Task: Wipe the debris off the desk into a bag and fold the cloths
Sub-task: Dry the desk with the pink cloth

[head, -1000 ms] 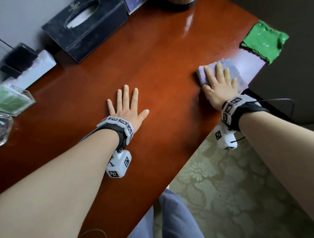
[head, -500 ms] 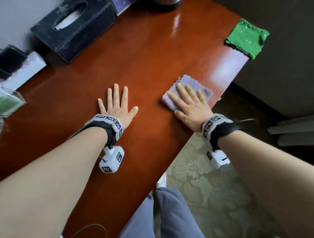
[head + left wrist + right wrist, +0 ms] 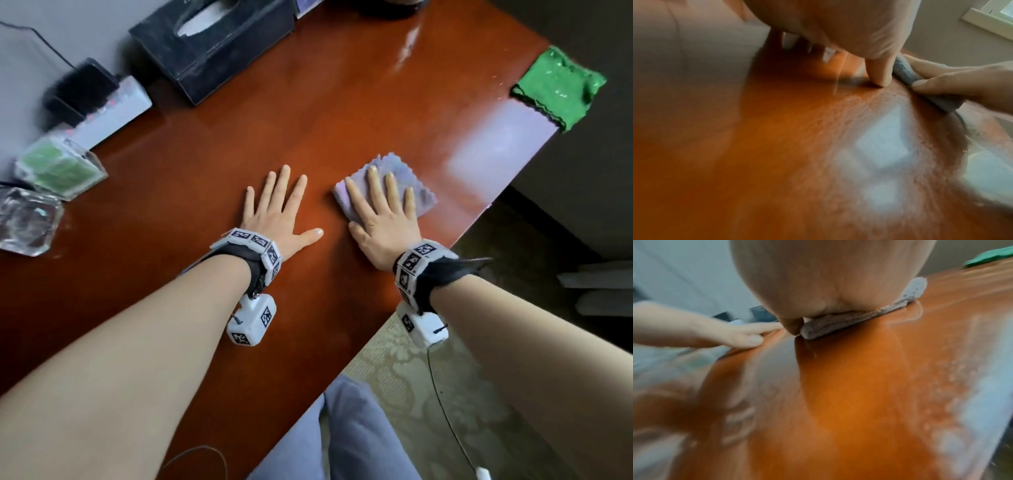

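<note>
A folded lilac cloth (image 3: 423,197) lies on the red-brown desk (image 3: 342,113) near its right edge. My right hand (image 3: 380,205) lies flat on top of it, fingers straight and spread. In the right wrist view the cloth (image 3: 838,321) shows as a grey-lilac pad under the palm. My left hand (image 3: 277,205) rests flat on bare wood just left of the cloth, fingers spread; its thumb (image 3: 879,73) nearly touches the cloth (image 3: 937,99). A green cloth (image 3: 558,89) lies folded at the desk's far right corner, hanging over the edge. No bag is in view.
A black tissue box (image 3: 212,44) stands at the back. A white power strip (image 3: 102,116) with a black plug, a clear box with green contents (image 3: 58,168) and a glass block (image 3: 27,222) line the left side. Patterned carpet (image 3: 411,377) lies beyond the desk's near edge.
My right hand has slid the lilac cloth along the desk from near the green cloth toward my left hand. The left hand has stayed flat in place.
</note>
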A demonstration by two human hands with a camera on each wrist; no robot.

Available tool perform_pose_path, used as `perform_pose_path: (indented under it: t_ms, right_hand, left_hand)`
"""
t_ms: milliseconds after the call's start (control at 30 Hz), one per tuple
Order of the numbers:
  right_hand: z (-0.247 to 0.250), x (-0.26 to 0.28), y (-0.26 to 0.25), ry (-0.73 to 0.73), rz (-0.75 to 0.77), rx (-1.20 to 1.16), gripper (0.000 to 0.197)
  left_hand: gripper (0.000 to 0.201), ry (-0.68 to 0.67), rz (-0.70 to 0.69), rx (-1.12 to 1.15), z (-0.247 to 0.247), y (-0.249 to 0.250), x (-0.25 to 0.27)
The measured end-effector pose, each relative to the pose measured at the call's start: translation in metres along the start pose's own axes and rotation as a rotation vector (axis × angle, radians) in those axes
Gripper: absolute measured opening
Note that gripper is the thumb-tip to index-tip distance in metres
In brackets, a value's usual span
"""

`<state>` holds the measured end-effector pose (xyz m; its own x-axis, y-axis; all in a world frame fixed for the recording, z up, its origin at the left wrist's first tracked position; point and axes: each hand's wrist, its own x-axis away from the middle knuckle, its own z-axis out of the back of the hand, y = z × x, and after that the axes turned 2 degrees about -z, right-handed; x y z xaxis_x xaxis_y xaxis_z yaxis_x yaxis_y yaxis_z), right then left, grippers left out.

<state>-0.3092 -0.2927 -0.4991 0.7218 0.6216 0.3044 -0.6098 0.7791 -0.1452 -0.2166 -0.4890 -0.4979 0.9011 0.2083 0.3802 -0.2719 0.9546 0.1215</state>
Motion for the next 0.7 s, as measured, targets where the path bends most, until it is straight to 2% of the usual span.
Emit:
perform_pose_path:
  t_ms: [67, 133, 167, 233, 300, 367, 433, 567, 633, 700]
  right_hand:
    - [0.0, 0.001, 0.0, -0.024, 0.155, 0.058, 0.069]
    - [0.007, -0.008, 0.014, -0.054, 0.194, 0.052, 0.069]
    - [0.012, -0.015, 0.02, -0.059, 0.155, 0.038, 0.069]
    - [0.021, -0.03, 0.023, -0.063, -0.016, -0.035, 0.067]
    - [0.025, -0.046, 0.004, -0.07, -0.208, -0.11, 0.066]
    - [0.023, -0.056, -0.032, -0.073, -0.283, -0.137, 0.065]
    - [0.017, -0.058, -0.075, -0.072, -0.151, -0.088, 0.063]
    - [-0.007, -0.03, -0.163, -0.086, 0.315, 0.082, 0.063]
    - [-0.015, -0.019, -0.181, -0.125, 0.46, 0.131, 0.063]
    - [-0.01, -0.027, -0.174, -0.126, 0.525, 0.144, 0.062]
  left_hand:
    - [0.096, 0.005, -0.044, 0.01, -0.001, -0.011, 0.009]
    - [0.096, -0.027, -0.071, 0.02, 0.0, -0.028, 0.022]
    - [0.096, -0.043, -0.065, 0.023, 0.0, -0.039, 0.03]
    - [0.096, -0.063, -0.005, 0.045, 0.0, -0.063, 0.048]
    - [0.097, -0.077, 0.081, 0.075, -0.002, -0.09, 0.067]
    - [0.099, -0.085, 0.129, 0.104, -0.004, -0.112, 0.083]
    - [0.102, -0.082, 0.132, 0.103, -0.005, -0.124, 0.092]
    - [0.12, -0.031, 0.202, 0.145, -0.008, -0.127, 0.094]
    - [0.126, -0.015, 0.236, 0.199, -0.009, -0.127, 0.093]
    - [0.128, -0.006, 0.241, 0.215, -0.01, -0.129, 0.094]
